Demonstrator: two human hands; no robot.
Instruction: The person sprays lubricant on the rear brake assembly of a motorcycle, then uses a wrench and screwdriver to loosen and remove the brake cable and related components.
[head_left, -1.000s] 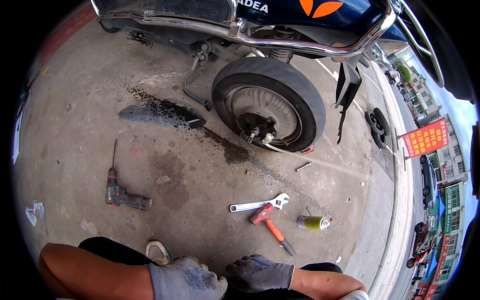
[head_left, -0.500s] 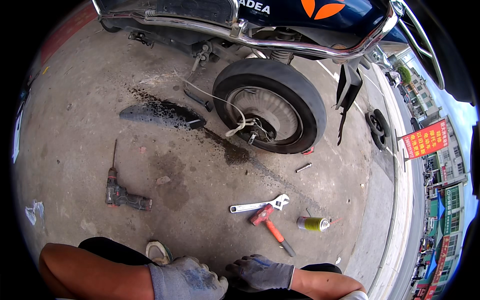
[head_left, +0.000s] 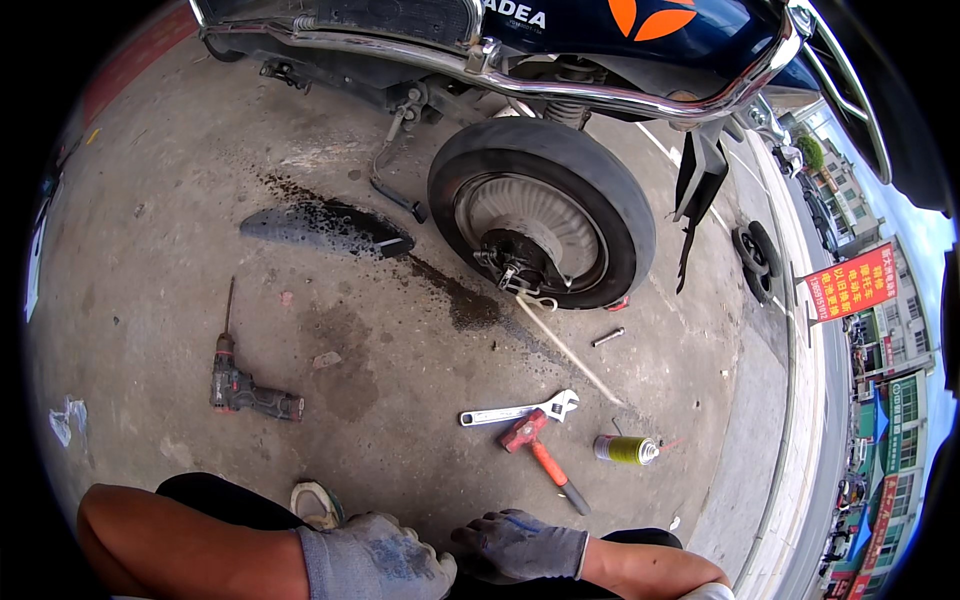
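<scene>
A dark-blue motor scooter (head_left: 740, 42) stands ahead, its wheel (head_left: 545, 215) beneath. Facing it, gloved left hand (head_left: 375, 558) and right hand (head_left: 522, 545) have curled fingers; whether clamped on anything, I cannot tell. Concrete between holds a cordless drill (head_left: 240, 388), adjustable wrench (head_left: 495, 413), red-headed hammer (head_left: 545, 458) nearest the right hand, and spray can (head_left: 625, 449).

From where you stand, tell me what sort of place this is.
Probably an outdoor roadside repair spot: a hammer and a wrench lie on the ground near a bike wheel, with a street off to the right.
</scene>
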